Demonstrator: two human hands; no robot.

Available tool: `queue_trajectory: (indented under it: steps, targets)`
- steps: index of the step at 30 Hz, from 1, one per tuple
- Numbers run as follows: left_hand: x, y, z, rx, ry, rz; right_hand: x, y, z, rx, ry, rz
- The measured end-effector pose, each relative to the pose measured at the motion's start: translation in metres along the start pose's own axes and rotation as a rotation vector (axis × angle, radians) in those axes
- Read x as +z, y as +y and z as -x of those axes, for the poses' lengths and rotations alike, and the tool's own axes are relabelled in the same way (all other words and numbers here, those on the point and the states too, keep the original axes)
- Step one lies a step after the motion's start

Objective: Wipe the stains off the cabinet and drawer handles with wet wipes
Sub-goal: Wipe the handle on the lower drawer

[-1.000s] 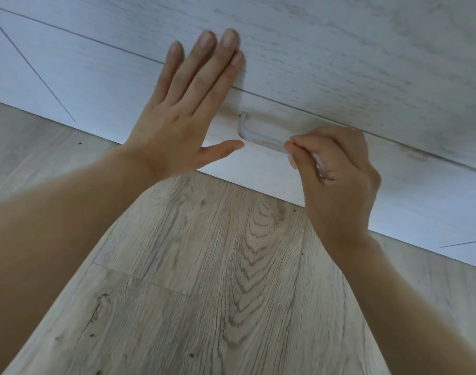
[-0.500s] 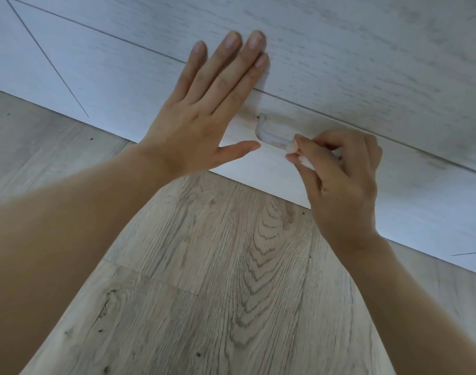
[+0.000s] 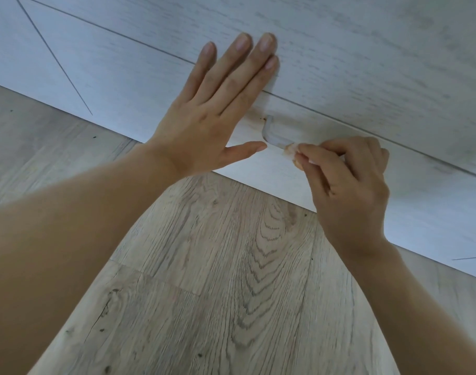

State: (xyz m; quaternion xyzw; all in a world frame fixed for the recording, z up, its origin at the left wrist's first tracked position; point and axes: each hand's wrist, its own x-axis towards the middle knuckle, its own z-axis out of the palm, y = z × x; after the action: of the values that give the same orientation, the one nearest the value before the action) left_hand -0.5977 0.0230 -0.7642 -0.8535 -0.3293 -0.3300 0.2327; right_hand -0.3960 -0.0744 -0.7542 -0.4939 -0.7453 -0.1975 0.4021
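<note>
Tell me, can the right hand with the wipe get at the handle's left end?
Probably yes. The right hand pinches the wipe on the handle, whose left end lies bare. The left hand lies flat beside it, not covering it.

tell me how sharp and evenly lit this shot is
Head view: soft, even light with no glare; faint shadow under the left hand on the drawer; wide-angle bend in the seams; the wipe in the right hand by the handle looks slightly blurred.
</note>
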Motion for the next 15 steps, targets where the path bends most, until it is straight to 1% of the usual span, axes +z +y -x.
queue_trajectory:
  steps: [3,5,8,15]
  targets:
    - [0.001,0.000,0.000,0.002,0.006,-0.007,-0.001,0.006,-0.001,-0.069,0.014,0.009]
    - [0.001,-0.001,0.001,0.007,0.006,-0.009,-0.002,0.008,0.000,-0.066,0.028,-0.008]
    - [0.002,-0.001,0.001,0.010,0.009,-0.015,0.002,0.003,-0.002,-0.004,0.045,-0.063]
    - [0.002,-0.002,0.001,0.017,0.017,-0.010,0.005,-0.006,-0.006,0.128,0.020,-0.134]
